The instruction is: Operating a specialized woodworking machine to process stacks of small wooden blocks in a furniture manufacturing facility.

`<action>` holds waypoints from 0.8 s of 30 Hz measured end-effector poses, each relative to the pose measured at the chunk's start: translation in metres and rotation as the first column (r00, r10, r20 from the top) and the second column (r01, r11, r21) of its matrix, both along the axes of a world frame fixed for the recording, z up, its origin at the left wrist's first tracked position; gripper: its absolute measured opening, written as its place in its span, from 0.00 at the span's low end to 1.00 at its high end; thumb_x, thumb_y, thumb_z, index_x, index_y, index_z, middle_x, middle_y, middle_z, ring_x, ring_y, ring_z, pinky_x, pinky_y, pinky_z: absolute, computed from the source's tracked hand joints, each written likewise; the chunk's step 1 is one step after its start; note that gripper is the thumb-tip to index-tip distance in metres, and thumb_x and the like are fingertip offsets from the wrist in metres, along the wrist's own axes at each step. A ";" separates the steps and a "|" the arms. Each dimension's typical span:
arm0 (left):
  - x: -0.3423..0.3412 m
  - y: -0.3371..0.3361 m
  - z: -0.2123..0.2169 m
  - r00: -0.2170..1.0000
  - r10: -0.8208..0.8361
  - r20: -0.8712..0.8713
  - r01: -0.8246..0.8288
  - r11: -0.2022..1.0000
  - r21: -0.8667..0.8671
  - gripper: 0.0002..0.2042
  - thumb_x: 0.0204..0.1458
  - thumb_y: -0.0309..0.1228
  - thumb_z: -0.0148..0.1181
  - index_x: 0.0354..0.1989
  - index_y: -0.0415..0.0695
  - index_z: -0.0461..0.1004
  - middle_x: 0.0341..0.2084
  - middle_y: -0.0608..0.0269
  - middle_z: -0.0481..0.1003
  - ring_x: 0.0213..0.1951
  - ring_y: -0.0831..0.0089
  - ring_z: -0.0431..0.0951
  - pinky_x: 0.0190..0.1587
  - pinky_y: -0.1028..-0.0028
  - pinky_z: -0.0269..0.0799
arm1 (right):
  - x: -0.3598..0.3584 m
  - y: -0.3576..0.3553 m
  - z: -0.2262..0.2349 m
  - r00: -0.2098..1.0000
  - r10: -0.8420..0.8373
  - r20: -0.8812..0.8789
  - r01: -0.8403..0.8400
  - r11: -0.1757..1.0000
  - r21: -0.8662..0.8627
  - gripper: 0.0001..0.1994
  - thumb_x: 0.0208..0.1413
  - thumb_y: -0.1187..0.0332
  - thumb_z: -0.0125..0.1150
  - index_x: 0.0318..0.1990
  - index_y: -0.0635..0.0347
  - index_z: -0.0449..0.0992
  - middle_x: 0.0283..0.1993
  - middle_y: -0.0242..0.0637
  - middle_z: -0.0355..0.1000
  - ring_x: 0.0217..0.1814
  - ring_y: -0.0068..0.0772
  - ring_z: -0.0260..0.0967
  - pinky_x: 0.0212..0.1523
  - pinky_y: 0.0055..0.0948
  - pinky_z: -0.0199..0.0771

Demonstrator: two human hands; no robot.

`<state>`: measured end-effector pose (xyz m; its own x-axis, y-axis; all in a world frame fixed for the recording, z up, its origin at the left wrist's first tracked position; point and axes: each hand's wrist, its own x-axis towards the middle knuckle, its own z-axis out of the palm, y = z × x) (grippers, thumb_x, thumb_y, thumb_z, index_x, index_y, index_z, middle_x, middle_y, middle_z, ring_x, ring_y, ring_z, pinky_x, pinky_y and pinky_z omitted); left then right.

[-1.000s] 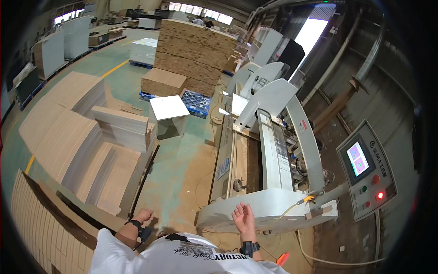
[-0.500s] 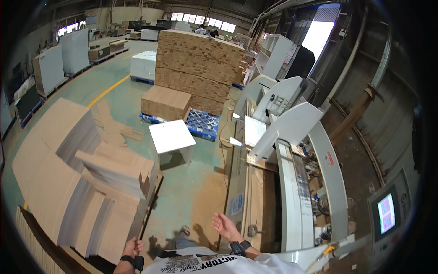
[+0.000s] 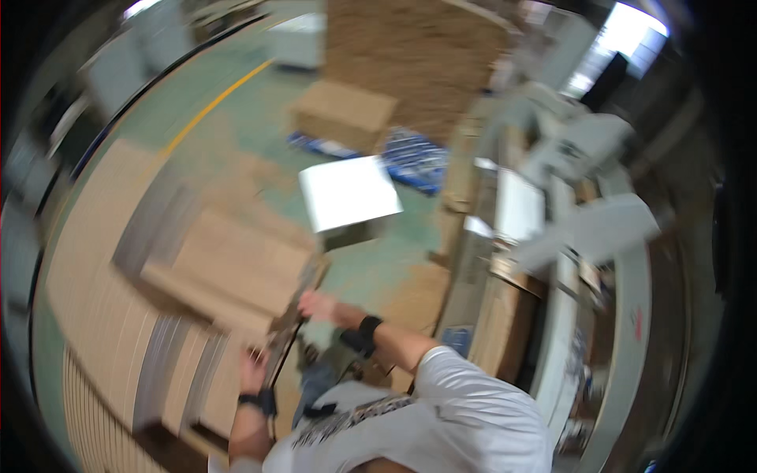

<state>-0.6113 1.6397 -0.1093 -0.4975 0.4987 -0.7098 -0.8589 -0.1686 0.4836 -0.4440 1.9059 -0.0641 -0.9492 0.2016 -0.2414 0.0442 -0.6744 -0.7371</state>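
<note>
Stacked brown flat panels (image 3: 240, 260) with pale grey edges stand in uneven piles to my left. My left hand (image 3: 254, 369) is at the near right side of these piles, close to a panel edge. Further up, my right hand (image 3: 318, 305) reaches across to the right corner of the same stack. Motion blur smears the fingers of both hands, so neither grip can be made out, nor whether either hand touches a panel. Black bands circle both wrists.
A white-topped stool-like box (image 3: 351, 193) stands on the green floor ahead. Behind it are a blue pallet (image 3: 418, 162), a brown block (image 3: 347, 110) and a tall brown stack (image 3: 410, 63). A long machine with pale curved guards (image 3: 591, 232) runs along my right.
My view has swung left and down toward the panel stack. My right hand has moved from beside the machine over to the stack's right corner; my left hand has come forward along it.
</note>
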 end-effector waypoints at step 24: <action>0.008 0.116 0.055 0.854 0.498 0.151 -0.502 0.865 -0.012 0.19 0.57 0.43 0.39 0.48 0.43 0.66 0.40 0.58 0.71 0.41 0.63 0.72 0.44 0.65 0.70 | -0.159 -0.038 0.035 0.601 0.554 0.576 -0.642 0.764 -0.065 0.32 0.58 0.44 0.30 0.61 0.60 0.51 0.62 0.42 0.51 0.65 0.36 0.46 0.60 0.30 0.48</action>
